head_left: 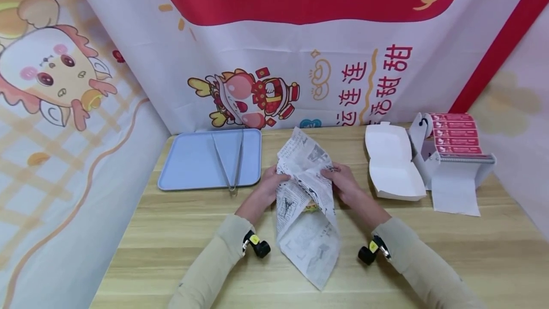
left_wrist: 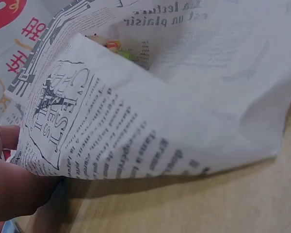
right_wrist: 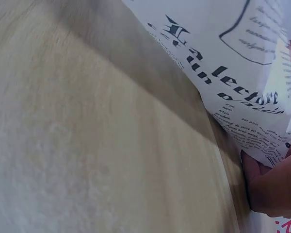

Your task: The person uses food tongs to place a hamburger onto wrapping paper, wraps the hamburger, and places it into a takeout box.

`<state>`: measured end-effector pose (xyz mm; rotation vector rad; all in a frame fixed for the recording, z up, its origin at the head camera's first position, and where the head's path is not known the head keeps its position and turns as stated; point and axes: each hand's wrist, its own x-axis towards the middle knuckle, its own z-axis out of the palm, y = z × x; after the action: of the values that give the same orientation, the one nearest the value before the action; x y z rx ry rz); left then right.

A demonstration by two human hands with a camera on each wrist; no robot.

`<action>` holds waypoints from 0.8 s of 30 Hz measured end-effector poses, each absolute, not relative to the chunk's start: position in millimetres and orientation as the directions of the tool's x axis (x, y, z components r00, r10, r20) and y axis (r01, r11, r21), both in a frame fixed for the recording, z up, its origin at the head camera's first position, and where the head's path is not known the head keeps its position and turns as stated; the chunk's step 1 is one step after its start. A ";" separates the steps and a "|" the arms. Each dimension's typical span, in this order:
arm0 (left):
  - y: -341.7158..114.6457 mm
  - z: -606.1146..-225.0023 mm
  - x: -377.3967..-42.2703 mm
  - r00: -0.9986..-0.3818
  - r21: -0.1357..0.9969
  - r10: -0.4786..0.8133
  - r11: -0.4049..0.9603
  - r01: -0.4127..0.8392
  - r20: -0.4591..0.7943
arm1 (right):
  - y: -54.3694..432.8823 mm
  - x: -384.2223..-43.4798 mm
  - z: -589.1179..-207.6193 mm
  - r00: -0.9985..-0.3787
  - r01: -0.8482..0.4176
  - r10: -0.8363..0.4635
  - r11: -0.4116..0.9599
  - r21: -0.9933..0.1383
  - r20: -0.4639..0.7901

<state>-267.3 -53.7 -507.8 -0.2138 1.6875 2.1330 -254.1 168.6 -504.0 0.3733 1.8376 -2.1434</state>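
A sheet of newsprint-patterned wrapping paper [head_left: 309, 252] lies partly folded at the middle of the table. Inside the fold shows a bit of food [head_left: 310, 207] like a burger, with green and yellow edges; the paper hides most of it. My left hand [head_left: 269, 184] grips the paper's left side, thumb on top. On the opposite side my right hand [head_left: 344, 182] pinches the paper, also with the thumb on top. The left wrist view shows the food [left_wrist: 117, 48] behind a raised flap. In the right wrist view, fingers [right_wrist: 276, 187] hold the paper's edge.
A light blue tray [head_left: 188, 166] with metal tongs [head_left: 233, 175] on it sits at the back left. An opened white box [head_left: 394, 166] stands at the right, beside a dispenser [head_left: 484, 159] with a roll of red-and-white labels [head_left: 456, 135]. A printed cloth hangs behind the table [head_left: 163, 252].
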 end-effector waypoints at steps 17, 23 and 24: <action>-50.5 -506.0 -264.0 -0.950 0.944 0.058 -0.114 -0.310 -0.306 | 141.8 -244.2 -494.0 -0.958 0.286 0.103 0.222 -0.932 -0.269; -53.3 -503.7 -244.0 -0.931 0.931 0.205 -0.146 -0.334 -0.302 | 137.5 -233.3 -493.3 -0.973 0.228 0.095 0.270 -0.935 -0.210; -53.3 -504.3 -240.7 -0.929 0.935 0.227 -0.136 -0.327 -0.292 | 137.3 -230.2 -493.3 -0.980 0.199 0.082 0.288 -0.937 -0.183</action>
<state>-240.7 -53.3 -504.3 -0.1121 1.7789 2.1227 -230.2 137.3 -493.3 0.2676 2.4401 -1.7976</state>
